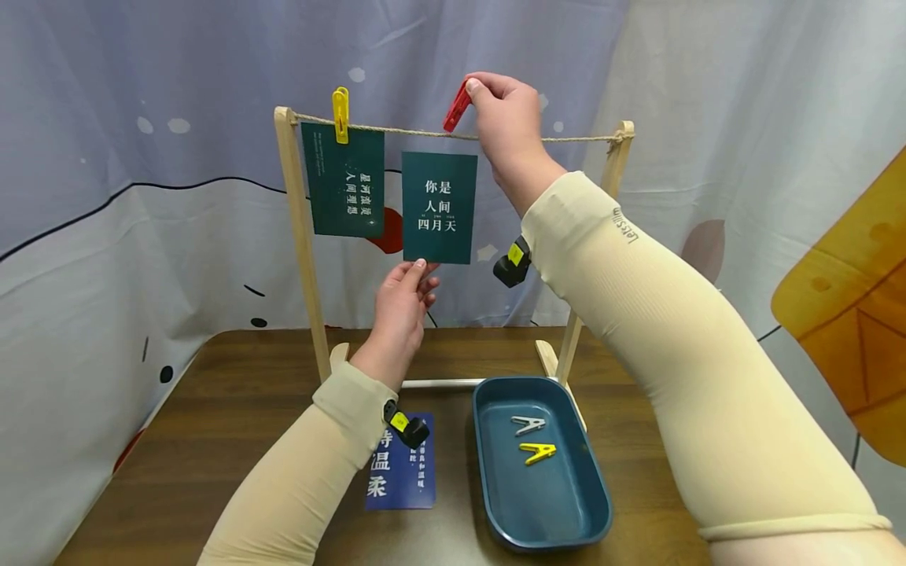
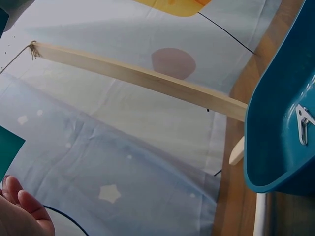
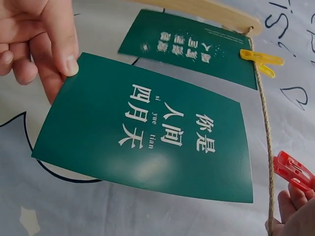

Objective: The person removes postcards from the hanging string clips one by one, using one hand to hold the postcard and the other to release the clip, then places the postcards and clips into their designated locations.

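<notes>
Between thumb and fingers, my left hand (image 1: 403,303) pinches the lower edge of a dark green card (image 1: 439,208) with white characters. The card's top edge sits a little below the twine (image 1: 396,130), apart from it. My right hand (image 1: 511,118) pinches a red clothespin (image 1: 458,106), whose tip is close to the twine. To the left, a yellow clothespin (image 1: 341,116) clips a second green card (image 1: 344,181) onto the twine. In the right wrist view, the held card (image 3: 147,132) bows slightly and the red clothespin (image 3: 294,169) is beside the twine.
A wooden frame (image 1: 300,236) with two posts carries the twine. On the table (image 1: 233,409), a blue tray (image 1: 538,519) holds a white clothespin (image 1: 528,424) and a yellow clothespin (image 1: 538,453). Left of it lies a blue-purple card (image 1: 418,491), partly hidden by my left sleeve. A patterned curtain hangs behind.
</notes>
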